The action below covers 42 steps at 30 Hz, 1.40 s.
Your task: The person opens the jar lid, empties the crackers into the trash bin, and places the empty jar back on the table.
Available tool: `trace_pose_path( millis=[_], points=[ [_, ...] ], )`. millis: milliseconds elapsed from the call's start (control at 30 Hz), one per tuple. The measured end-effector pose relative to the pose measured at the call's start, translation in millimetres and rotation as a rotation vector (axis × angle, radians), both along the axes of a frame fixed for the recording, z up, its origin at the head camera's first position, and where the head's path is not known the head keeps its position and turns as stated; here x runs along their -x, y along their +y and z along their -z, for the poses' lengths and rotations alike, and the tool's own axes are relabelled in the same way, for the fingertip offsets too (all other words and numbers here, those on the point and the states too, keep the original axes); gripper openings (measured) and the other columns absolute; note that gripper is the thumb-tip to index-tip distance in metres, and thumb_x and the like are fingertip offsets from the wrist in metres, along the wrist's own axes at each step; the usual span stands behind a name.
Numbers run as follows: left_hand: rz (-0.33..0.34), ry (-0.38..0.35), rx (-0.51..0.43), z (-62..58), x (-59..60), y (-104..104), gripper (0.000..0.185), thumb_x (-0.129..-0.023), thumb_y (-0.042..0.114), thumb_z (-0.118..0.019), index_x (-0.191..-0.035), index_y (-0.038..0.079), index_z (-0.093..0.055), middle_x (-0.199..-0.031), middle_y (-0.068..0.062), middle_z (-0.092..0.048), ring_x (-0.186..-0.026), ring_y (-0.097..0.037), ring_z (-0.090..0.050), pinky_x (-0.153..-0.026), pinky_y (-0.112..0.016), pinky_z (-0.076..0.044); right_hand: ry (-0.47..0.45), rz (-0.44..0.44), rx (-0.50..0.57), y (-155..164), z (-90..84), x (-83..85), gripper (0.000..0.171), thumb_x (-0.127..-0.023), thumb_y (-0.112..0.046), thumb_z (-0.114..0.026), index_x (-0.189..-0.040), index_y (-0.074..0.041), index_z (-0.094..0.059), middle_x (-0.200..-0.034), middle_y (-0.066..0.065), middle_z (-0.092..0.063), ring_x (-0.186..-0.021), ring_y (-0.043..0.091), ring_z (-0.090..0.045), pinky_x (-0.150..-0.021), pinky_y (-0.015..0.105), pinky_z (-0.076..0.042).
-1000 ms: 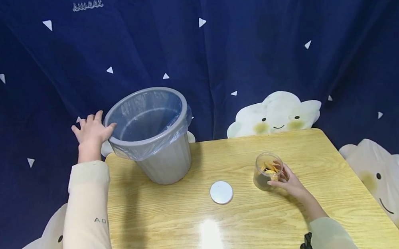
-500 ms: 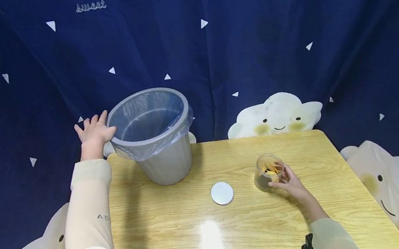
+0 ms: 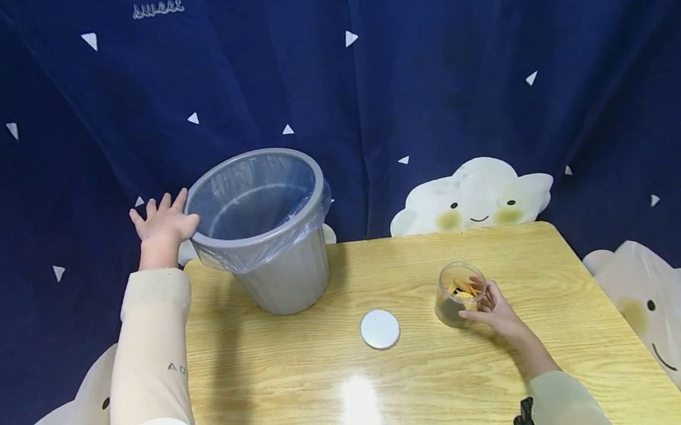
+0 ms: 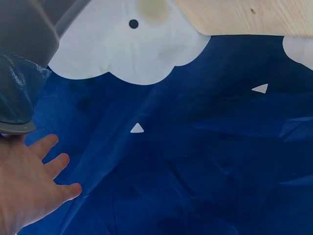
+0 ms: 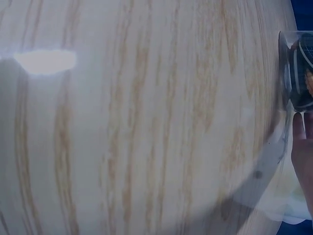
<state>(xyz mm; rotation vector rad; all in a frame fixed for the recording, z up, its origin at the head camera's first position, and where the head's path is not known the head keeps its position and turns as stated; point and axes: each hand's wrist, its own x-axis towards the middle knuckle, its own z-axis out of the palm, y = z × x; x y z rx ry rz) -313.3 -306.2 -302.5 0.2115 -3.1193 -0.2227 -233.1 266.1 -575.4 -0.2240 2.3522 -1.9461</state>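
Note:
A grey bin [image 3: 270,246] lined with a clear blue bag stands at the back left of the wooden table [image 3: 309,393]. My left hand [image 3: 161,223] lies against its rim with straight, spread fingers, and the same left hand [image 4: 29,183] shows beside the bin's rim [image 4: 17,128] in the left wrist view. On the right stands a clear open jar [image 3: 459,293] with orange pieces inside. My right hand [image 3: 492,307] grips its side. The jar's edge [image 5: 296,68] shows at the right of the right wrist view, where one finger [image 5: 303,161] is seen.
A round white lid [image 3: 380,329] lies flat on the table between bin and jar. A dark blue curtain [image 3: 426,81] with white triangles and cloud faces hangs behind and around the table. A glare spot [image 3: 359,402] sits near the front edge.
Both hands stay where they were: left on the bin's rim, right on the jar. Only the view has shifted slightly.

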Motion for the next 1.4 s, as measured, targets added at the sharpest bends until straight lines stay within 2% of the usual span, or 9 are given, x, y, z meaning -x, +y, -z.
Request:
trace_pose_path(
  millis=[267,533,667,867,933,1100,1200,1300,1400],
  points=[
    [0.001,-0.006,-0.010,-1.0,-0.7,0.4,0.066,-0.086,0.027,-0.034,-0.146,0.008,-0.015,-0.146,-0.028,-0.014,-0.132,-0.050,-0.005,-0.100,-0.067,0.004,-0.018,-0.013,0.051,-1.4,-4.7,1.9,0.075,-0.078,0.003,-0.067,-0.134,0.002,-0.017,-0.144,0.021,-0.022,-0.132,0.027,-0.023,-0.108,0.052,-0.016],
    [0.011,-0.033,-0.005,-1.5,-0.1,-0.8,0.066,-0.087,0.029,-0.032,-0.146,0.008,-0.011,-0.146,-0.029,-0.012,-0.132,-0.050,-0.004,-0.101,-0.066,0.004,-0.060,-0.050,0.114,-1.0,-4.5,5.9,0.077,-0.078,0.004,-0.066,-0.132,0.001,-0.011,-0.149,0.023,-0.010,-0.137,0.036,-0.007,-0.111,0.038,-0.012],
    [0.011,-0.048,0.001,-2.2,-0.1,-1.6,0.066,-0.088,0.028,-0.032,-0.147,0.008,-0.009,-0.146,-0.029,-0.011,-0.132,-0.050,-0.002,-0.101,-0.066,0.005,-0.064,-0.043,0.110,-2.0,-3.8,7.0,0.078,-0.078,0.002,-0.067,-0.132,0.000,-0.011,-0.149,0.022,-0.012,-0.137,0.033,-0.009,-0.111,0.039,-0.011],
    [0.002,-0.051,0.004,-2.6,0.3,0.2,0.067,-0.086,0.026,-0.032,-0.146,0.007,-0.011,-0.147,-0.028,-0.010,-0.133,-0.049,-0.001,-0.101,-0.065,0.007,-0.044,-0.026,0.081,-4.4,-1.6,5.9,0.080,-0.078,-0.001,-0.068,-0.136,-0.007,-0.014,-0.145,0.014,-0.023,-0.130,0.009,-0.028,-0.101,0.014,-0.026],
    [-0.003,-0.052,0.004,-2.1,0.6,0.4,0.067,-0.086,0.025,-0.032,-0.146,0.007,-0.010,-0.147,-0.028,-0.010,-0.133,-0.049,-0.001,-0.101,-0.065,0.007,-0.037,-0.024,0.073,-5.9,-1.5,5.8,0.082,-0.078,-0.002,-0.069,-0.138,-0.009,-0.014,-0.144,0.013,-0.025,-0.129,0.011,-0.028,-0.102,0.018,-0.027],
    [-0.009,-0.048,-0.004,-1.1,1.4,0.8,0.067,-0.086,0.024,-0.031,-0.147,0.008,-0.010,-0.147,-0.028,-0.009,-0.134,-0.048,0.001,-0.102,-0.064,0.009,-0.015,-0.014,0.052,-9.2,-1.5,6.6,0.087,-0.077,-0.002,-0.070,-0.143,-0.010,-0.014,-0.143,0.016,-0.023,-0.133,0.030,-0.019,-0.109,0.043,-0.019],
    [-0.012,-0.044,-0.008,-1.0,1.6,1.4,0.066,-0.086,0.024,-0.031,-0.147,0.008,-0.010,-0.147,-0.028,-0.009,-0.134,-0.048,0.001,-0.102,-0.063,0.009,-0.002,-0.006,0.027,-11.7,-2.1,6.7,0.087,-0.077,-0.002,-0.070,-0.144,-0.011,-0.015,-0.141,0.016,-0.023,-0.131,0.030,-0.021,-0.105,0.028,-0.026],
    [-0.017,-0.043,-0.011,-0.9,1.5,1.7,0.066,-0.086,0.024,-0.031,-0.147,0.007,-0.010,-0.147,-0.028,-0.009,-0.134,-0.048,0.001,-0.102,-0.063,0.009,0.013,-0.001,0.014,-14.9,-3.0,6.2,0.088,-0.076,-0.003,-0.071,-0.144,-0.012,-0.017,-0.139,0.015,-0.024,-0.126,0.026,-0.025,-0.091,0.011,-0.030],
    [-0.022,-0.041,-0.015,-0.7,0.9,1.9,0.066,-0.085,0.024,-0.030,-0.147,0.008,-0.011,-0.147,-0.027,-0.010,-0.134,-0.048,0.001,-0.102,-0.063,0.009,0.031,0.002,0.015,-18.3,-3.3,6.2,0.088,-0.075,-0.002,-0.072,-0.143,-0.010,-0.017,-0.135,0.015,-0.026,-0.120,0.024,-0.029,-0.085,0.010,-0.033]
  ],
)
